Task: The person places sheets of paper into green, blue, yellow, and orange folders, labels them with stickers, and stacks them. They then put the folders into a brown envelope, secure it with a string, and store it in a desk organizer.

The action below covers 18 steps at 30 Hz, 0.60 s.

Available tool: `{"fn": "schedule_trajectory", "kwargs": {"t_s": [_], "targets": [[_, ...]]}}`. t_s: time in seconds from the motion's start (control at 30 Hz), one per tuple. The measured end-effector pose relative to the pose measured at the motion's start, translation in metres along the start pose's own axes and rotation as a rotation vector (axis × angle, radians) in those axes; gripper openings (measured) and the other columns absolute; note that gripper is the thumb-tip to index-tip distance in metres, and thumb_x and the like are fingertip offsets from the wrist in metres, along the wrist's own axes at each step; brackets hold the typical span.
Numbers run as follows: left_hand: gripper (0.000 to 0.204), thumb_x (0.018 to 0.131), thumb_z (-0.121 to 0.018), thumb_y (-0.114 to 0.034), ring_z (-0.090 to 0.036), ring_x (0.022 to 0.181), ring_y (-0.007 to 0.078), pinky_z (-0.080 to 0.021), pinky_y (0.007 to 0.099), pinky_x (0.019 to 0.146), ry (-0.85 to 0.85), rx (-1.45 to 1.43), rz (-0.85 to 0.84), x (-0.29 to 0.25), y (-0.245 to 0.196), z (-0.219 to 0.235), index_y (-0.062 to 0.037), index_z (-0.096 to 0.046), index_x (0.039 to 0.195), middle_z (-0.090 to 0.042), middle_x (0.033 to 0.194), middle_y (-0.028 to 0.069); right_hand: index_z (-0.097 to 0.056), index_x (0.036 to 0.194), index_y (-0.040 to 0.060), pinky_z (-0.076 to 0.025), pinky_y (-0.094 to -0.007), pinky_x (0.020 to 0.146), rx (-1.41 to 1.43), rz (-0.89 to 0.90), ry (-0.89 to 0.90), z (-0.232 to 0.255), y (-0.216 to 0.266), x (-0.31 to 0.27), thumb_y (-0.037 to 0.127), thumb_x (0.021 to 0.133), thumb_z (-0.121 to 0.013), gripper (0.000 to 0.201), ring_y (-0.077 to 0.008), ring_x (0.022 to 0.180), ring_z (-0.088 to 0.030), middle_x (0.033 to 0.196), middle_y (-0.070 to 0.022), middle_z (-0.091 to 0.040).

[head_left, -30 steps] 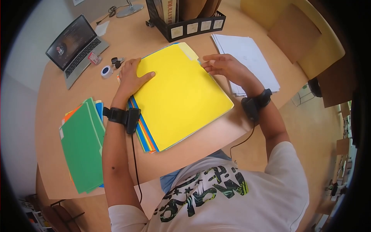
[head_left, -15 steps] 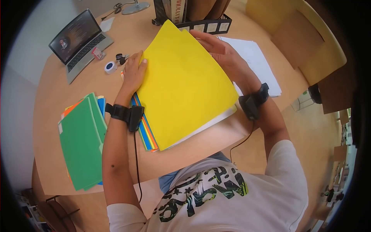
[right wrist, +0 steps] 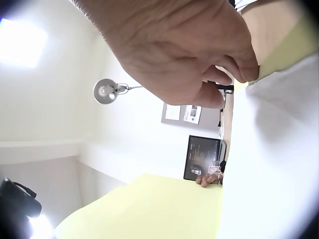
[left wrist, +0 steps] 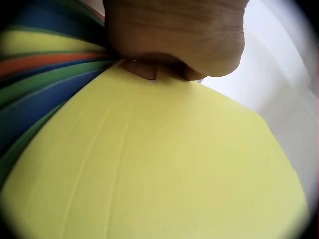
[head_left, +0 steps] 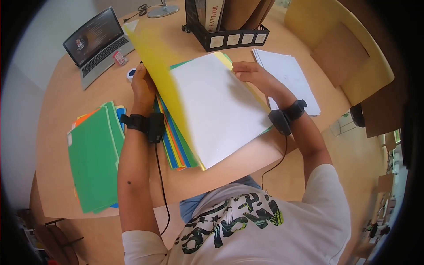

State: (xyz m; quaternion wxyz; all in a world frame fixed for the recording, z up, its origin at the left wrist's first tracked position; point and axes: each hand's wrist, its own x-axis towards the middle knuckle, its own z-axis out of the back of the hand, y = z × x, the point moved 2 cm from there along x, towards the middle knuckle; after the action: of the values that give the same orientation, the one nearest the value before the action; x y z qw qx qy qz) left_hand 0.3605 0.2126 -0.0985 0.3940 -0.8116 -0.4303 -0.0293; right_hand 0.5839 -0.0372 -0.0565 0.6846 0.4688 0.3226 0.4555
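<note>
A yellow folder [head_left: 154, 57] stands opened on a stack of coloured folders [head_left: 170, 137], its front cover raised and blurred, tilted to the left. White paper [head_left: 221, 110] lies inside it. My left hand [head_left: 143, 90] is at the folder's left side, behind the raised cover. In the left wrist view its curled fingers [left wrist: 142, 69] pinch the yellow cover near the fold, beside the coloured edges. My right hand [head_left: 260, 79] is over the folder's upper right edge. In the right wrist view its fingertips [right wrist: 249, 74] touch the yellow edge beside the paper, the thumb apart from them.
Green folders [head_left: 92, 154] lie in a pile at the left. White sheets [head_left: 291, 84] lie at the right. Behind stand a laptop [head_left: 99, 48] and a black desk organizer [head_left: 238, 39] with books. A white tape roll [head_left: 130, 74] is partly hidden by the left hand.
The yellow cover has lifted from its right side and swung left, baring the white paper. My right hand rose with it, then came back to the right edge.
</note>
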Motion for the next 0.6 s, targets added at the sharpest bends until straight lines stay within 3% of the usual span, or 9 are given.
{"fn": "schedule_trajectory", "kwargs": {"t_s": [0.17,0.27,0.37,0.47,0.6], "targets": [[0.021,0.092,-0.047,-0.022,-0.053,0.086,0.0187,-0.040,0.0304,0.084,0.166,-0.090,-0.028,0.008,-0.001,0.026,-0.0026,-0.054,0.097,-0.055,0.089,0.0045,-0.040,0.133,-0.0054,-0.044,-0.0292,0.090,-0.182,-0.089,-0.044,-0.008,0.002,-0.011,0.018,0.076,-0.073,0.071,-0.0207,0.105,-0.053,0.119,-0.0160,-0.052],[0.024,0.091,-0.048,-0.026,-0.052,0.086,0.0185,-0.039,0.0309,0.084,0.216,-0.101,-0.040,0.013,0.001,0.041,-0.0030,-0.053,0.096,-0.054,0.087,0.0041,-0.042,0.131,-0.0070,-0.046,-0.0320,0.083,-0.381,-0.005,-0.048,-0.015,0.011,-0.016,0.022,0.068,-0.077,0.077,-0.0234,0.094,-0.057,0.109,-0.0190,-0.055],[0.027,0.091,-0.049,-0.030,-0.051,0.085,0.0184,-0.038,0.0314,0.084,0.253,-0.105,-0.047,0.018,0.004,0.053,-0.0034,-0.053,0.096,-0.053,0.084,0.0038,-0.043,0.130,-0.0060,-0.047,-0.0329,0.082,-0.505,0.031,-0.041,-0.018,0.014,-0.015,0.023,0.065,-0.077,0.079,-0.0268,0.090,-0.058,0.108,-0.0202,-0.054],[0.030,0.090,-0.051,-0.034,-0.051,0.084,0.0182,-0.037,0.0318,0.084,0.289,-0.105,-0.053,0.024,0.007,0.063,-0.0038,-0.052,0.095,-0.052,0.081,0.0034,-0.042,0.131,-0.0054,-0.046,-0.0341,0.084,-0.582,0.076,-0.036,-0.018,0.017,-0.013,0.020,0.062,-0.076,0.081,-0.0302,0.095,-0.057,0.110,-0.0216,-0.054],[0.035,0.089,-0.053,-0.039,-0.050,0.083,0.0181,-0.036,0.0325,0.084,0.347,-0.107,-0.038,0.031,0.012,0.075,-0.0044,-0.052,0.095,-0.051,0.077,0.0028,-0.036,0.136,-0.0021,-0.048,-0.0337,0.082,-0.701,0.109,0.002,-0.017,0.011,0.001,0.015,0.062,-0.076,0.085,-0.0275,0.092,-0.059,0.117,-0.0213,-0.050]]}}
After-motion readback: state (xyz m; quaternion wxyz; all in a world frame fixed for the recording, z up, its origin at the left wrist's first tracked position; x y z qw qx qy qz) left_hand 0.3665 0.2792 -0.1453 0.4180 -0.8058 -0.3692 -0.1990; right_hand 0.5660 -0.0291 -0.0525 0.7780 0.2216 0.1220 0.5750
